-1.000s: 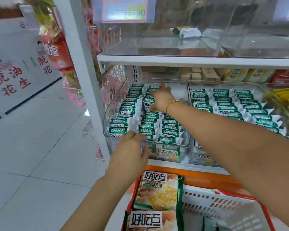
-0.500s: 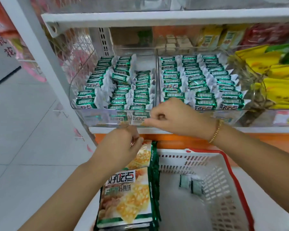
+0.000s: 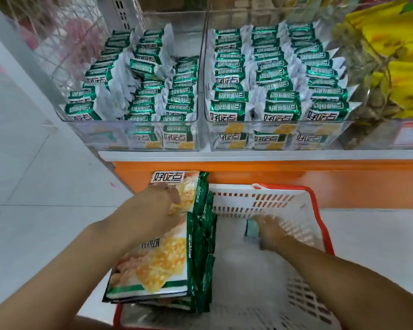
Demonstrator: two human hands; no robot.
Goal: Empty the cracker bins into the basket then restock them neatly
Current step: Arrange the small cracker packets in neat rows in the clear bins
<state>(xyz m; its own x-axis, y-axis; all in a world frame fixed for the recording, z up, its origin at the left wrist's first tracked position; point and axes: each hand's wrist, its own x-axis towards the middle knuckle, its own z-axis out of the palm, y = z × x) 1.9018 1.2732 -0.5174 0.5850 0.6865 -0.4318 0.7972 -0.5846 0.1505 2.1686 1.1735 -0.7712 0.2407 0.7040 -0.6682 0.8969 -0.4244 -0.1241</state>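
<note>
Two clear bins stand side by side on the shelf. The left bin (image 3: 100, 135) and the right bin (image 3: 324, 139) both hold rows of small green-and-white cracker packets (image 3: 274, 75). Below them is a white basket with a red rim (image 3: 320, 210). A stack of large cracker bags (image 3: 157, 265) stands along its left side, and my left hand (image 3: 157, 210) rests on top of that stack. My right hand (image 3: 272, 234) is down inside the basket, blurred, at a small green packet (image 3: 250, 228) on the bottom. Its grip is unclear.
A further clear bin with yellow snack packs (image 3: 391, 55) stands right of the cracker bins. An orange shelf base (image 3: 296, 170) runs just behind the basket. The white shelf upright (image 3: 22, 67) and tiled floor (image 3: 34, 186) lie to the left.
Both hands came down from the front of the left bin. My left hand now lies on the large bags and my right hand has dropped into the basket. The view tilted downward.
</note>
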